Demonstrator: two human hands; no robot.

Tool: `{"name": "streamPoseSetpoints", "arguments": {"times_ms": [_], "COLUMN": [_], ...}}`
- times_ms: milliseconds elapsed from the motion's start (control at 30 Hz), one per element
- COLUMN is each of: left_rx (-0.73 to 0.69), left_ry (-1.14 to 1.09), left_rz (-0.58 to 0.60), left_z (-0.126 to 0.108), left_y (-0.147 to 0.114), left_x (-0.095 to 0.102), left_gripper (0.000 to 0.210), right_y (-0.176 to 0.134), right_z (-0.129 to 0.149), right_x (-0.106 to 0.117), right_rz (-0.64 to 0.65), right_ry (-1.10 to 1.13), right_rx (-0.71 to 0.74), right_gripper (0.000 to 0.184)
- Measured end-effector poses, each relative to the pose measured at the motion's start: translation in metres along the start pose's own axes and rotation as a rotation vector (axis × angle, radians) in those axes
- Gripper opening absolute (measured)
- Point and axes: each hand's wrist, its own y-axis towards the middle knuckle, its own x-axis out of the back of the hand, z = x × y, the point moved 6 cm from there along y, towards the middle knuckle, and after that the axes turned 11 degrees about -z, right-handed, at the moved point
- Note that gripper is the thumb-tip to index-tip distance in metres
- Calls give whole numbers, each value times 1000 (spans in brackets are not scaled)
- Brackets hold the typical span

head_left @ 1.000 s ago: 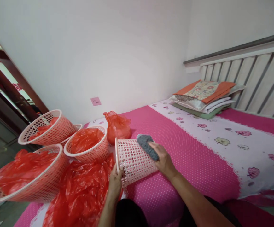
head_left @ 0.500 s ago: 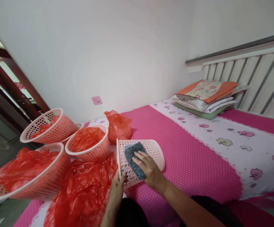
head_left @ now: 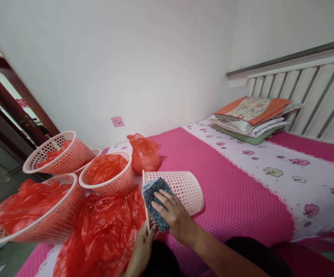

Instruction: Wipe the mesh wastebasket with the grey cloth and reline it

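Observation:
A pale pink perforated plastic basket (head_left: 187, 188) lies on its side on the bed in front of me, its rim facing left. My left hand (head_left: 143, 240) grips the lower part of that rim, thumb on the outside. Pressed flat against the basket's wall near the rim is a dark grey-green scouring sponge (head_left: 157, 204), and my right hand (head_left: 175, 215) holds it with the fingers spread over its top. Crumpled red plastic bags (head_left: 100, 231) lie directly left of my left hand.
Several pink baskets (head_left: 117, 184) with red bags inside stand at the left. A tied red bag (head_left: 145, 154) sits behind my basket. The pink dotted bedspread (head_left: 227, 200) stretches right, with folded bedding (head_left: 251, 115) by the white headboard (head_left: 313, 100).
My right hand has slid the sponge left along the basket's wall towards the rim. The basket's closed end has shifted slightly right. My left hand stays at the rim, a little lower.

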Motion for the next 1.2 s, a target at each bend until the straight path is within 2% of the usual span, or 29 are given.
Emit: {"name": "streamPoseSetpoints", "arguments": {"times_ms": [200, 367, 567, 833, 1033, 1200], "left_rx": [1, 33, 60, 58, 87, 100], "left_ry": [-26, -32, -59, -57, -74, -101], "left_rz": [5, -50, -82, -74, -142, -129], "left_z": [3, 7, 21, 23, 24, 20], "left_y": [-2, 1, 6, 11, 14, 14], "left_x": [-4, -5, -1, -1, 3, 0], "left_gripper": [45, 56, 61, 60, 65, 67], "right_y": [4, 1, -10, -31, -38, -44], "right_z": [-11, -34, -84, -156, -174, -180], "right_x": [-3, -1, 6, 21, 28, 36], "right_rz": [-8, -24, -4, 5, 72, 126], "right_ry": [-21, -73, -148, -259, -236, -217], "right_rx": [-45, -120, -270, -506, -717, -869], "right_gripper": [50, 59, 75, 75, 77, 72]}}
